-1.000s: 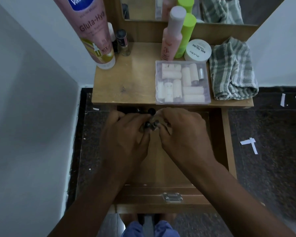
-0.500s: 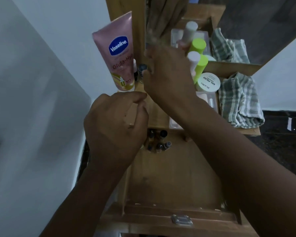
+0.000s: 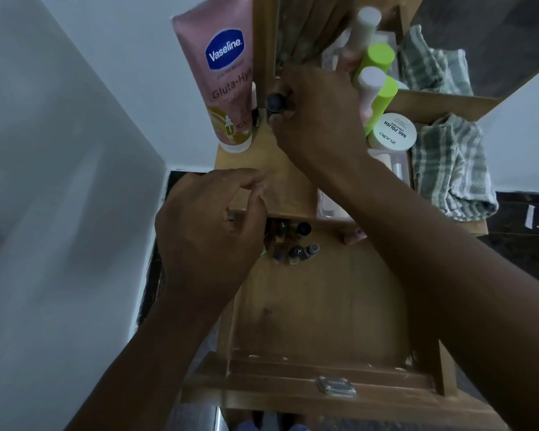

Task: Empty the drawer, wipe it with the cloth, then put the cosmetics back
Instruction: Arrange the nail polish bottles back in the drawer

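Observation:
The wooden drawer (image 3: 318, 306) stands pulled out, and several small dark nail polish bottles (image 3: 302, 228) cluster at its back. My left hand (image 3: 209, 237) hovers over the drawer's back left corner, fingers curled tight round something its back hides. My right hand (image 3: 318, 119) reaches to the back of the table top (image 3: 280, 181), its fingers curled round a dark-capped nail polish bottle (image 3: 275, 102) beside the pink Vaseline tube (image 3: 224, 73). The checked cloth (image 3: 448, 169) lies crumpled at the table's right end.
A pink bottle (image 3: 369, 88), a green bottle (image 3: 383, 98), a white nail polish remover jar (image 3: 392, 132) and a clear plastic box (image 3: 395, 163) fill the table's right half. A mirror frame (image 3: 262, 42) rises behind. A white wall is close on the left.
Both hands rose out of the drawer. My right hand went up to the table's back by the Vaseline tube; my left hand stopped above the drawer's back left. The view tilted up.

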Tool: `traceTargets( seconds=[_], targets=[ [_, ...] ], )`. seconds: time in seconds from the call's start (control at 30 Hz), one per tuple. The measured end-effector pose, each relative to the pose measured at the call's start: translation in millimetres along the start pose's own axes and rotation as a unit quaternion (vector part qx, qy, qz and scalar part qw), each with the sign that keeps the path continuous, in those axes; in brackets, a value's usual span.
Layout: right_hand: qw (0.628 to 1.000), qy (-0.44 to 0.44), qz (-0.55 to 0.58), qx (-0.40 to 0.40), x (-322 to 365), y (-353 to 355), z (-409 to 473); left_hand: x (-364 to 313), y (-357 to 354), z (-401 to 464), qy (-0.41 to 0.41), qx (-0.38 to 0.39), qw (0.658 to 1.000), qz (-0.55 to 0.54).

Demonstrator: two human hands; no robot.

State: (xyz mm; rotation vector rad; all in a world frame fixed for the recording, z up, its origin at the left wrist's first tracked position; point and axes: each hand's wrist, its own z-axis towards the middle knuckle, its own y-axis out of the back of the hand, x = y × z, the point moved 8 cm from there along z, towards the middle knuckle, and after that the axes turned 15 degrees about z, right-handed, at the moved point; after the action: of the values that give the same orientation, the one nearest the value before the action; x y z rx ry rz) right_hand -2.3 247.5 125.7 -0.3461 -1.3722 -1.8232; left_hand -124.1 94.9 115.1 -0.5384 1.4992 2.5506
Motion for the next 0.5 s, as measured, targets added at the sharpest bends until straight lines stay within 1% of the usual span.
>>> traceTargets(
  seconds=[0.13, 0.2, 0.3, 0.37, 0.5],
  targets=[
    [0.996, -0.002, 0.089, -0.021, 20, 36, -29, 4, -1, -2, 0.014, 0.009, 1.0, -0.014],
    [0.991, -0.026, 0.128, -0.005, 32, 53, -52, 3, 0, -5, 0.016, 0.02, 1.0, -0.009],
    [0.982, -0.071, 0.171, 0.042, 39, 63, -96, 2, -1, -16, 0.009, 0.05, 0.999, -0.005],
    [0.978, -0.104, 0.168, 0.061, 32, 65, -129, -1, -5, -29, -0.012, 0.079, 0.997, 0.0],
    [0.975, -0.167, 0.129, 0.066, 2, 64, -187, -6, -25, -58, -0.033, 0.155, 0.987, -0.008]
  ],
)
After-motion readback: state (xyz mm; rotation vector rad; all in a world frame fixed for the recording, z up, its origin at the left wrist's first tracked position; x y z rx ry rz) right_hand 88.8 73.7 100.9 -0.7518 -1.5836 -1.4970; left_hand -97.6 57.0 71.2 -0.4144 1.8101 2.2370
